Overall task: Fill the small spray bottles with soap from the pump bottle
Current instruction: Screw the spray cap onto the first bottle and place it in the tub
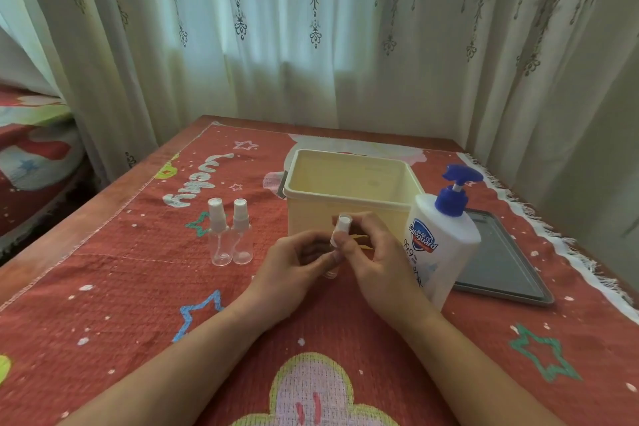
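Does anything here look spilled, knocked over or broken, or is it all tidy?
Nothing stands out. The two spare spray bottles stand upright side by side, capped; the pump bottle stands beside the cream box; no spill shows on the cloth. The left hand and right hand hold a third spray bottle.

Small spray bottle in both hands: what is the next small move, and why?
Probably twist the white spray top off with the right hand while the left hand steadies the small spray bottle. The top sits on the neck, so no soap can go in yet, and the Safeguard pump bottle stands untouched just right of the hands.
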Motion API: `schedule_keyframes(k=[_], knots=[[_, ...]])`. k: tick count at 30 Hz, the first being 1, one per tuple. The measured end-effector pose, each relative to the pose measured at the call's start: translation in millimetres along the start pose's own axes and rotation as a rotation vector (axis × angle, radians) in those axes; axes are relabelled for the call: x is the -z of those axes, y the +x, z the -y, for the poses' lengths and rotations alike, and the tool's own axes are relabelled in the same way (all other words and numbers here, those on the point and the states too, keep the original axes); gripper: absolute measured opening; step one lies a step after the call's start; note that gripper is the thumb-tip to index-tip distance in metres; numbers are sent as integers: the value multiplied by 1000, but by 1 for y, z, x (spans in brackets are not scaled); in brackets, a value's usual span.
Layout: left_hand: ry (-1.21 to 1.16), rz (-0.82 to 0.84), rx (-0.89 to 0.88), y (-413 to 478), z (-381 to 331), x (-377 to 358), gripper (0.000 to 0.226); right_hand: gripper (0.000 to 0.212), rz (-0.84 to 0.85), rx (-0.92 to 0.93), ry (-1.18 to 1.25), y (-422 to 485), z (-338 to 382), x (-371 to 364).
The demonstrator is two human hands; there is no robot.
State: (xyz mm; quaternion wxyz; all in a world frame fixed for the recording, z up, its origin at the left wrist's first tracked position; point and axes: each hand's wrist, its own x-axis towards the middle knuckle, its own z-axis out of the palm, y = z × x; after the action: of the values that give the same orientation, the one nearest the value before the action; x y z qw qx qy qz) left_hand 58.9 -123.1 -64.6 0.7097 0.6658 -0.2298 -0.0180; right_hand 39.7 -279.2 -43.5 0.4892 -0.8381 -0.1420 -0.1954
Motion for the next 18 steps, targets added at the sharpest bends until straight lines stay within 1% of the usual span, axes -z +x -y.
schedule_keyframes(k=[2,4,7,9,11,14,16,18], knots=[[16,-5,-4,0,-1,0,23,11,7,36,-22,1,0,0],[70,-21,-18,0,0,0,21,9,-41,42,-59,2,-2,0],[158,-30,-61,-1,-1,-2,21,22,-133,-11,-80,1,-2,-2],[187,-38,-86,-2,-3,-3,21,24,-147,-40,-65,-1,0,-2],[212,-61,-102,-2,-4,-2,20,20,-114,-42,-42,-1,0,-3],[177,-77,-83,-1,-4,0,19,15,9,-1,19,0,0,-2],[157,-85,-72,0,-4,1,19,14,21,22,2,1,1,0],[163,-89,-66,0,-4,0,17,12,0,-6,-8,2,2,1]])
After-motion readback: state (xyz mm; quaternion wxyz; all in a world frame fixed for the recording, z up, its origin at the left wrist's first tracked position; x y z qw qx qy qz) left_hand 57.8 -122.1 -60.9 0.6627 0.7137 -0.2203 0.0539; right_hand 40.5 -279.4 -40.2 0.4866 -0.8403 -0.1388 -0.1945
